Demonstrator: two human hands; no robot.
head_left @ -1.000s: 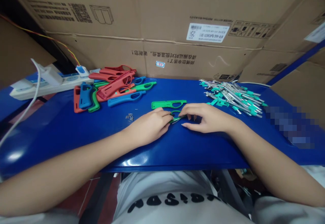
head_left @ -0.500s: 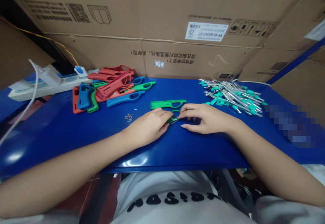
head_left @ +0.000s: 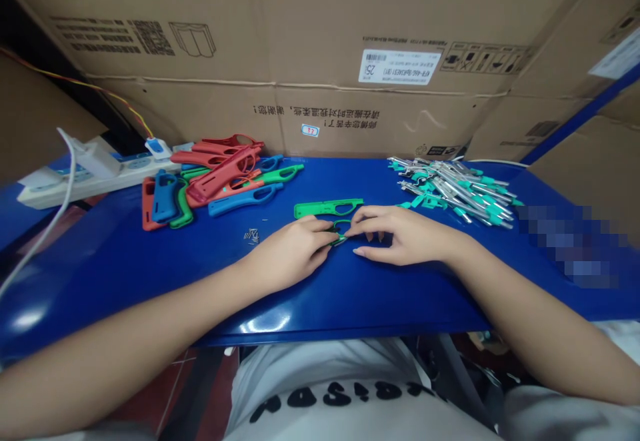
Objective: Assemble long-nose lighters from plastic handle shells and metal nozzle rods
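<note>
Pinching green casing — left hand; right hand touching — interior mostly hidden.

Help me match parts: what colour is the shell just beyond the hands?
The shell is green; head view.

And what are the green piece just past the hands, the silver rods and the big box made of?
Green piece: probably plastic, evenly coloured, with moulded-looking edges. Rods: likely metal, smooth and silvery, catching the light; their teal parts look like plastic. Box: cardboard, dull brown, with crease lines and print.
</note>
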